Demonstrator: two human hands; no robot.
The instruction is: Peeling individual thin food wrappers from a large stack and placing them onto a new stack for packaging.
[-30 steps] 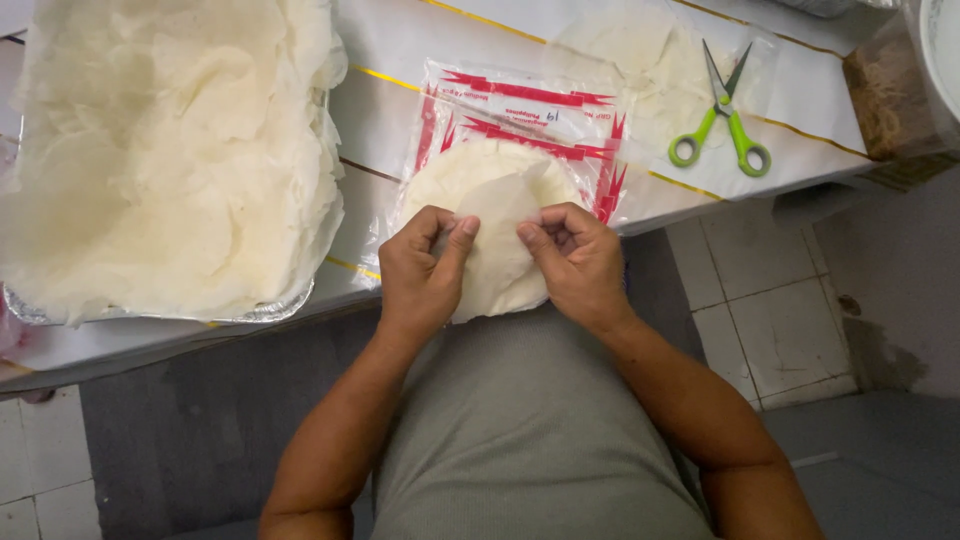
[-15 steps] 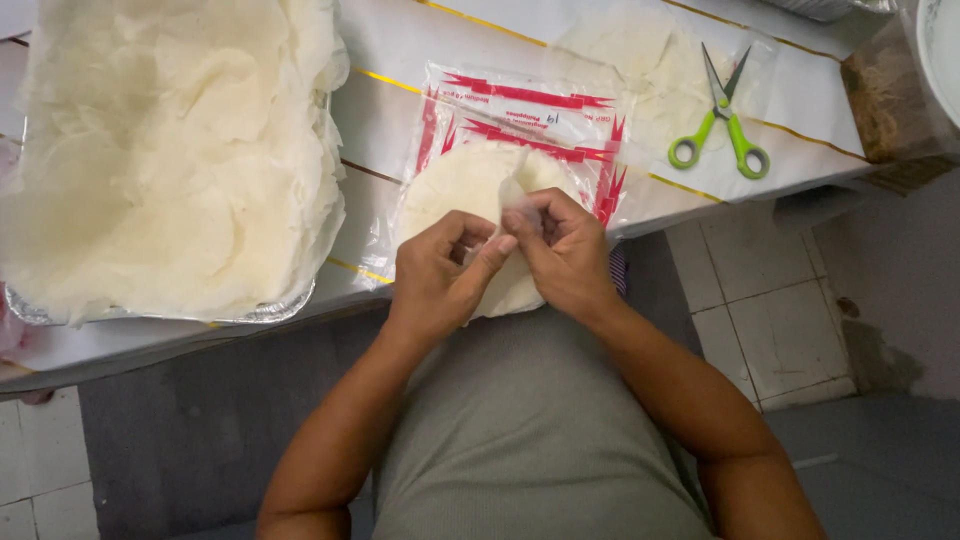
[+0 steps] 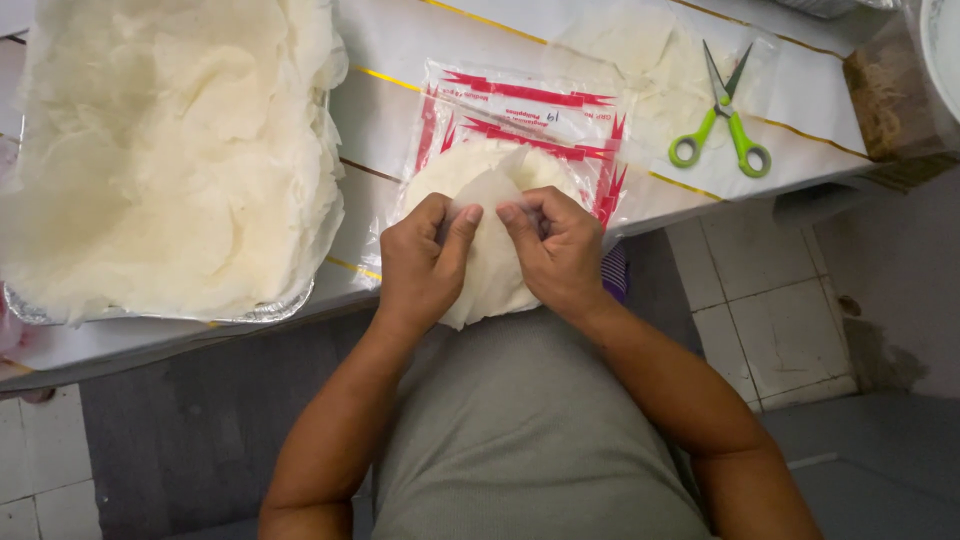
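Observation:
A stack of thin, round, pale wrappers (image 3: pixel 470 170) lies on a clear plastic packet with red print (image 3: pixel 520 110) at the table's near edge. My left hand (image 3: pixel 425 265) and my right hand (image 3: pixel 555 250) pinch one translucent wrapper sheet (image 3: pixel 490 260) between thumbs and fingers, lifting its top edge off the stack. The sheet hangs down over the table edge toward my grey shirt.
A large foil tray (image 3: pixel 260 312) heaped with separated pale sheets (image 3: pixel 160 150) fills the left of the table. Green-handled scissors (image 3: pixel 725 125) lie at the right on more wrappers in plastic (image 3: pixel 640 60). A brown block (image 3: pixel 880 100) sits at the far right edge. Tiled floor below.
My hands have come closer together and slid up the wrapper. The top sheet's edge is now peeled up and folded away from the stack.

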